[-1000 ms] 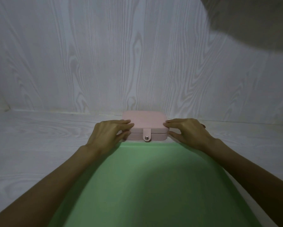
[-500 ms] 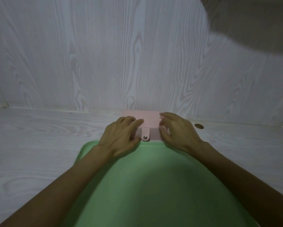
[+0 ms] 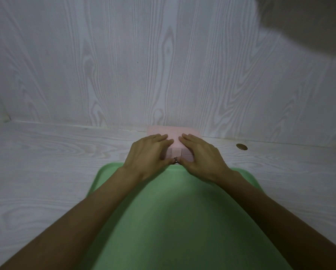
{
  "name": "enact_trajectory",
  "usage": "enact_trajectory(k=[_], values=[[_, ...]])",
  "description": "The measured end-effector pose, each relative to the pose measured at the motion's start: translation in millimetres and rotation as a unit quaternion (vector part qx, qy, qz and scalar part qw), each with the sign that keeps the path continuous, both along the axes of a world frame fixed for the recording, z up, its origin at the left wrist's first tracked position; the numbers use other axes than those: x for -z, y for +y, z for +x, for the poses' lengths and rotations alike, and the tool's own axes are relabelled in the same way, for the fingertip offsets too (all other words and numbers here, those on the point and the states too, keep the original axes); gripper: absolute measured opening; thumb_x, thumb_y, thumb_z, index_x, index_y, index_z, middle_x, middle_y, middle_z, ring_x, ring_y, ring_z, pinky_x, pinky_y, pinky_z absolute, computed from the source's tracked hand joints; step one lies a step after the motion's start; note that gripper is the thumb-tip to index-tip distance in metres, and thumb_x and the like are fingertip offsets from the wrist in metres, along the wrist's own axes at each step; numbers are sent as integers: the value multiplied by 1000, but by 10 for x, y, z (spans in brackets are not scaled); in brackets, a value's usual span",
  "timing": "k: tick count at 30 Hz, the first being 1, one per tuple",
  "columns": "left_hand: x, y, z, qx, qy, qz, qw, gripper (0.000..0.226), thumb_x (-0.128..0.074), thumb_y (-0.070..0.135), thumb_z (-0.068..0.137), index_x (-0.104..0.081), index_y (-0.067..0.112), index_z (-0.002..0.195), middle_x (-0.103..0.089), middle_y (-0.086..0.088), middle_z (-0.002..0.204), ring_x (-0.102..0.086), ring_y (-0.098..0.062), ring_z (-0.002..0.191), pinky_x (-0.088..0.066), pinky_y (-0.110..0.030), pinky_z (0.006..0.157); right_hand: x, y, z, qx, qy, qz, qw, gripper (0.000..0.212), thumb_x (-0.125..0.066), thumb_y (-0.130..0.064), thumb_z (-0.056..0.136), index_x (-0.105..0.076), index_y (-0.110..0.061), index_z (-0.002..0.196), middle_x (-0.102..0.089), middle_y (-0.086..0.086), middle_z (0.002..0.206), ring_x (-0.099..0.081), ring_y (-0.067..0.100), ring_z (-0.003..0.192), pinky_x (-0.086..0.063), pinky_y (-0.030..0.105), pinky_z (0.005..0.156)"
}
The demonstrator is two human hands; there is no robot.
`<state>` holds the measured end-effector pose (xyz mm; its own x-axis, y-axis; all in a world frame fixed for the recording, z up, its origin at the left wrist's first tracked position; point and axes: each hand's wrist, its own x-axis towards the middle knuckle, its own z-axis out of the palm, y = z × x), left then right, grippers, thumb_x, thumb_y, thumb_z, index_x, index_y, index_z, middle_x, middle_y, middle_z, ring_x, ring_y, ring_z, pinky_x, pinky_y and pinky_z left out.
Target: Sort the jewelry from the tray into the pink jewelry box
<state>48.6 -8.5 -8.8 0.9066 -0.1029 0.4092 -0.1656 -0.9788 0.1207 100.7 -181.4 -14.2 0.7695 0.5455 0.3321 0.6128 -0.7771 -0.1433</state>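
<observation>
Head view, looking down over two bare forearms: a pale wood-grain worktop (image 3: 46, 162) runs from the left edge to a matching wood-grain wall (image 3: 124, 65) behind it. On the worktop lies a green tray (image 3: 173, 221), its visible surface bare, though both forearms cross over it. At the tray's far edge the left hand (image 3: 146, 155) lies on the closed pink jewelry box (image 3: 174, 136), its fingers (image 3: 159, 137) stretched flat over the lid and its thumb down against the front face beside the strap and metal snap (image 3: 175, 158). The box sits just beyond the tray's far rim, close against the wall. The right hand (image 3: 202, 156) mirrors the left, fingers (image 3: 190, 138) laid straight over the lid's right half, thumb meeting the snap from the other side. Farther right, a small round brown disc (image 3: 241, 147) rests on the worktop, well apart from the box. A dark blurred shape (image 3: 309, 22) fills the upper right corner.
</observation>
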Motion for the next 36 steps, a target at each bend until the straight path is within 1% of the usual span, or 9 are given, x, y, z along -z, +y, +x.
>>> enact_trajectory(k=[4, 8, 11, 13, 15, 19, 30, 34, 36], values=[[-63, -42, -5, -11, 4, 3, 1000, 60, -56, 61, 82, -51, 31, 133, -51, 8, 140, -49, -16, 125, -44, -31, 88, -5, 15, -30, 6, 2, -2, 1000, 67, -53, -49, 90, -28, -24, 147, -27, -7, 154, -22, 11, 142, -22, 31, 112], [-105, -56, 20, -30, 13, 4, 999, 58, -60, 62, 78, -58, 30, 126, -60, 6, 128, -57, -21, 115, -46, -34, 84, -31, 50, -56, 10, 5, -6, 1000, 68, -54, -47, 89, -29, -20, 147, -27, -3, 155, -22, 15, 143, -22, 33, 113], [-87, -63, 35, -47, 15, 10, 999, 61, -59, 67, 75, -57, 31, 123, -65, 5, 118, -61, -22, 104, -45, -31, 76, -44, 78, -69, 12, 16, -18, 1000, 68, -54, -42, 91, -26, -18, 148, -25, -2, 155, -20, 16, 143, -21, 34, 114], [-78, -70, 45, -57, 13, 19, 998, 60, -57, 69, 74, -59, 27, 117, -67, 3, 112, -62, -24, 98, -45, -31, 73, -45, 82, -72, 15, 22, -18, 999, 67, -53, -41, 92, -24, -19, 148, -23, -2, 156, -18, 16, 144, -21, 34, 114], [-65, -71, 49, -56, 9, 15, 998, 61, -58, 68, 74, -61, 24, 116, -66, 2, 116, -62, -25, 100, -48, -34, 75, -38, 90, -73, 18, 24, -18, 999, 67, -53, -41, 92, -23, -19, 148, -22, -3, 156, -17, 16, 144, -20, 34, 114], [-36, -86, 65, -54, 5, 26, 998, 60, -57, 67, 76, -61, 24, 118, -64, 3, 120, -62, -23, 103, -47, -34, 75, -23, 117, -75, 25, 22, -13, 999, 67, -53, -40, 91, -25, -18, 148, -24, -1, 156, -19, 17, 144, -21, 35, 114], [-95, -61, 128, -62, 30, 27, 997, 58, -60, 64, 75, -60, 27, 120, -65, 4, 119, -61, -24, 103, -48, -33, 78, -41, 148, -60, 33, 27, -11, 999, 66, -55, -38, 91, -28, -17, 147, -27, 1, 155, -22, 19, 143, -22, 35, 113], [-88, -61, 102, -48, 29, -7, 998, 60, -64, 62, 73, -59, 28, 121, -64, 7, 121, -60, -20, 108, -48, -32, 80, -15, 135, -87, 27, 43, 13, 999, 66, -56, -36, 91, -28, -17, 147, -26, 0, 155, -20, 18, 143, -18, 33, 115], [-97, -61, 90, -35, 46, -61, 997, 68, -69, 60, 70, -55, 29, 129, -59, 10, 129, -54, -16, 117, -45, -31, 88, -36, 125, -90, 16, 71, 47, 996, 66, -60, -34, 88, -32, -18, 146, -29, 0, 154, -24, 17, 141, -19, 31, 114]])
